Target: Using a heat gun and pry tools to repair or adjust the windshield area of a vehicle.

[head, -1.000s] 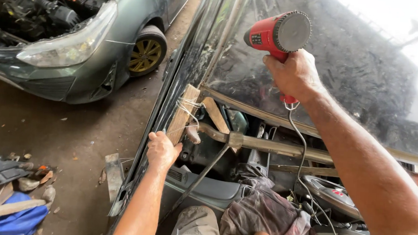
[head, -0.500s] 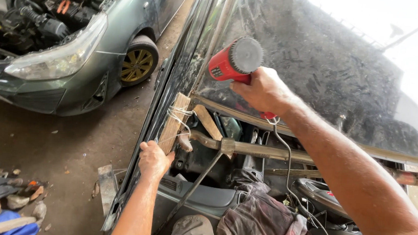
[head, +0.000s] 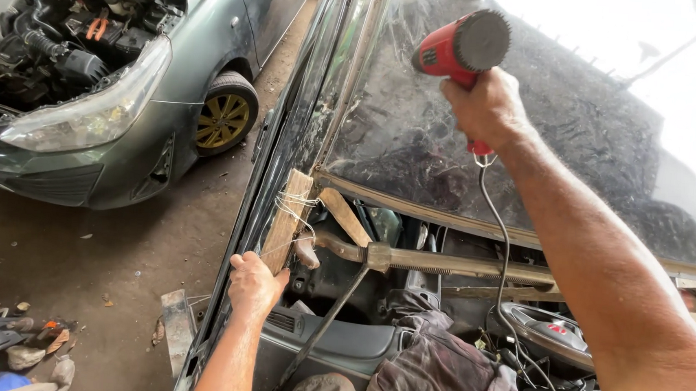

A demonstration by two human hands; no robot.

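The right hand (head: 489,107) was raised in front of the car window glass (head: 582,114) and closed fully around the grip of a red heat gun (head: 456,48). The gun's round grey end faced the camera; its barrel pointed at the glass, whose surface looked dusty and streaked. A black cord (head: 495,247) hung from the bottom of the grip, down past the forearm.

The left hand (head: 256,283) sat lower, at the bottom end of a wooden strip (head: 289,220) lashed with white string to the door frame. Fingers were curled against the wood; whether they gripped it or only pressed on it could not be told.

A rusty metal bar (head: 457,264) ran across below the glass. A stained rag (head: 433,373) lay beneath it. A grey car (head: 125,115) with its bonnet open stood well apart on the left.
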